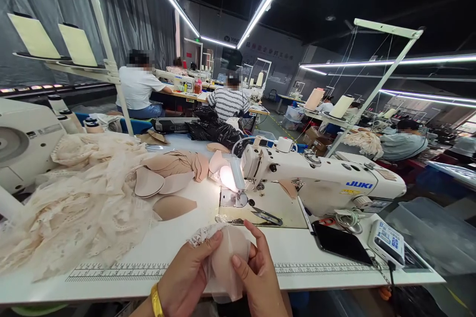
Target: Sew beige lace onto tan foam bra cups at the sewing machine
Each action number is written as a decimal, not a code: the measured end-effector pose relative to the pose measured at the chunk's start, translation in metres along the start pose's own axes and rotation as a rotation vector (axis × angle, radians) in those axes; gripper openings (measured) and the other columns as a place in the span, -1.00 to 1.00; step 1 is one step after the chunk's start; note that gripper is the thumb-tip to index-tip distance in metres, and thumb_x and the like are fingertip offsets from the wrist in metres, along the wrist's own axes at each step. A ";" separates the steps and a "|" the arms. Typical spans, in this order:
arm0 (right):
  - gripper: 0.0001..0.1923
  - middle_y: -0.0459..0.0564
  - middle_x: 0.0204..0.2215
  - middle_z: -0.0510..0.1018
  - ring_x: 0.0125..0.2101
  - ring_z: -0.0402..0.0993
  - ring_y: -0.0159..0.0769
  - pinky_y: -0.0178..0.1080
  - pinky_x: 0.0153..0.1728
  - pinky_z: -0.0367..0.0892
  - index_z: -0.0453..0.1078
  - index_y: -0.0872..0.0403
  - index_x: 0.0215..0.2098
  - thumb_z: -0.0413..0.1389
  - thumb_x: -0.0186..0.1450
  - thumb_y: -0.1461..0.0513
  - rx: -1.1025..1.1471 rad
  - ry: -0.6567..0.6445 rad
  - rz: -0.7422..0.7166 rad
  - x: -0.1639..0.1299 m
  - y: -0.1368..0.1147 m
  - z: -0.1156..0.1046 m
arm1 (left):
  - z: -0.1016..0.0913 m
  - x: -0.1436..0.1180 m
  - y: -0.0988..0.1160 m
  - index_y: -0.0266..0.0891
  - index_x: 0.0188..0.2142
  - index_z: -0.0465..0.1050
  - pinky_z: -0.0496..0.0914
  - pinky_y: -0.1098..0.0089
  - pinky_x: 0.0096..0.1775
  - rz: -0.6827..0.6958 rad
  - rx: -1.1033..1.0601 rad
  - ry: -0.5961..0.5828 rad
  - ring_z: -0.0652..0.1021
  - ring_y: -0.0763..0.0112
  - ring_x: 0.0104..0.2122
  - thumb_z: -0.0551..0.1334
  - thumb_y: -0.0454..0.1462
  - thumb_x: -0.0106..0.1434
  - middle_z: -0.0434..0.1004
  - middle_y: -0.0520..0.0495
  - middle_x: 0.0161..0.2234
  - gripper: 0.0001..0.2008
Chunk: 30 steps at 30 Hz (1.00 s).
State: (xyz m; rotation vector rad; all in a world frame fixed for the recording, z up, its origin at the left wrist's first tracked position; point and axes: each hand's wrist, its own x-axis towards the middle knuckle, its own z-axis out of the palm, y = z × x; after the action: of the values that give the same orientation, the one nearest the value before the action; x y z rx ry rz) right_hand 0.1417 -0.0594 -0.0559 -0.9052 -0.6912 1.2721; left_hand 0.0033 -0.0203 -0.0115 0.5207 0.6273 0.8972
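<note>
A beige cup piece [225, 255] with sheer fabric and lace lies between the two hands, above the table's [148, 245] near edge. The left hand [186, 270] pinches its left side, thumb in front, probably to keep the layers together. The right hand [262, 272] grips the other side, thumb pressed on the sheer fabric and index finger raised, seemingly to hold it taut.

Just beyond lies one pair of thread snips [269, 217], likely kept there for easy reach, before one sewing machine [323, 178] whose lamp lights the needle area. Left of it, one cup lies nearest, beside a cluster of cups [176, 166] too overlapped to count; one lace heap [85, 198] adjoins them. Rightward are one pen [305, 214] and one phone [340, 241].
</note>
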 end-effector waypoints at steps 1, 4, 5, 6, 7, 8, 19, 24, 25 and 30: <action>-0.01 0.01 -0.18 0.70 -0.12 0.63 -0.06 -0.05 -0.02 0.48 0.13 -0.05 0.35 0.50 0.10 -0.03 0.012 0.005 0.003 0.000 -0.001 0.000 | 0.000 0.000 0.000 -0.32 -0.07 0.70 0.54 0.22 0.01 -0.002 -0.002 0.003 0.64 -0.05 0.00 0.52 -0.09 0.18 0.74 -0.28 -0.12 -0.59; -0.08 0.00 -0.17 0.70 -0.12 0.64 -0.05 -0.02 0.03 0.47 0.18 -0.07 0.31 0.49 0.13 -0.02 0.031 0.021 0.001 0.001 -0.002 0.000 | 0.002 0.001 0.000 -0.32 -0.07 0.70 0.54 0.22 0.01 -0.001 -0.012 0.020 0.65 -0.04 -0.01 0.52 -0.14 0.18 0.74 -0.27 -0.12 -0.61; -0.10 0.01 -0.17 0.70 -0.13 0.64 -0.05 -0.02 0.02 0.48 0.20 -0.07 0.31 0.49 0.13 -0.01 0.028 0.024 -0.001 0.001 -0.003 0.000 | 0.002 0.001 0.000 -0.32 -0.06 0.70 0.54 0.21 0.01 -0.001 -0.015 0.019 0.65 -0.04 -0.01 0.52 -0.15 0.19 0.74 -0.27 -0.12 -0.63; -0.11 0.01 -0.18 0.70 -0.14 0.64 -0.05 -0.02 0.01 0.49 0.21 -0.07 0.30 0.48 0.14 -0.01 0.021 0.023 -0.005 0.001 -0.004 -0.001 | 0.003 0.001 0.001 -0.32 -0.06 0.70 0.54 0.21 0.01 -0.005 -0.019 0.010 0.66 -0.04 -0.02 0.50 -0.16 0.21 0.74 -0.27 -0.12 -0.64; -0.12 0.02 -0.18 0.70 -0.16 0.65 -0.05 -0.03 -0.01 0.50 0.22 -0.06 0.30 0.48 0.14 -0.01 0.012 0.019 -0.008 0.001 -0.004 -0.001 | 0.003 0.001 0.001 -0.32 -0.06 0.70 0.54 0.20 0.01 -0.013 -0.022 -0.005 0.66 -0.04 -0.02 0.48 -0.15 0.24 0.74 -0.27 -0.12 -0.65; -0.12 0.02 -0.19 0.70 -0.17 0.65 -0.05 -0.03 -0.03 0.51 0.23 -0.06 0.31 0.48 0.15 -0.02 0.000 0.012 -0.012 0.001 -0.004 -0.002 | 0.004 0.002 0.002 -0.31 -0.06 0.70 0.54 0.20 0.01 -0.025 -0.026 -0.023 0.66 -0.03 -0.02 0.46 -0.15 0.26 0.74 -0.27 -0.12 -0.67; -0.13 0.02 -0.28 0.70 -0.22 0.64 -0.06 -0.05 -0.09 0.53 0.30 -0.02 0.30 0.47 0.14 -0.07 -0.034 0.010 -0.007 0.002 -0.003 -0.004 | 0.014 0.004 0.003 -0.33 -0.15 0.70 0.57 0.21 -0.11 -0.031 0.005 0.051 0.67 -0.08 -0.06 0.56 -0.11 0.10 0.75 -0.27 -0.19 -0.60; -0.20 0.00 -0.27 0.71 -0.24 0.64 -0.08 -0.09 -0.14 0.54 0.30 -0.03 0.28 0.44 0.18 -0.05 -0.032 -0.012 -0.015 0.003 -0.003 -0.006 | 0.012 0.008 0.002 -0.35 -0.16 0.70 0.56 0.21 -0.12 -0.014 0.038 0.035 0.66 -0.08 -0.06 0.54 -0.09 0.12 0.74 -0.30 -0.16 -0.59; -0.20 0.00 -0.27 0.70 -0.24 0.64 -0.08 -0.10 -0.14 0.53 0.30 -0.03 0.28 0.44 0.19 -0.05 -0.036 -0.016 -0.016 0.003 -0.003 -0.006 | 0.012 0.008 0.002 -0.36 -0.15 0.69 0.56 0.22 -0.13 -0.019 0.056 0.030 0.66 -0.08 -0.07 0.54 -0.09 0.13 0.74 -0.30 -0.17 -0.60; -0.12 -0.01 -0.22 0.69 -0.20 0.62 -0.10 -0.13 -0.13 0.48 0.22 -0.05 0.32 0.46 0.17 -0.05 -0.042 -0.044 -0.002 0.006 -0.003 -0.007 | 0.014 0.014 0.008 -0.39 -0.25 0.66 0.57 0.18 -0.18 -0.088 0.090 0.050 0.68 -0.06 -0.19 0.49 -0.11 0.18 0.72 -0.33 -0.28 -0.66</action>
State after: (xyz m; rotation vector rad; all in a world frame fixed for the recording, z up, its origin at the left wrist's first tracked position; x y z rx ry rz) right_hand 0.1502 -0.0554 -0.0567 -0.9131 -0.7557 1.2829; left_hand 0.0146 -0.0066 -0.0002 0.5486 0.7329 0.8038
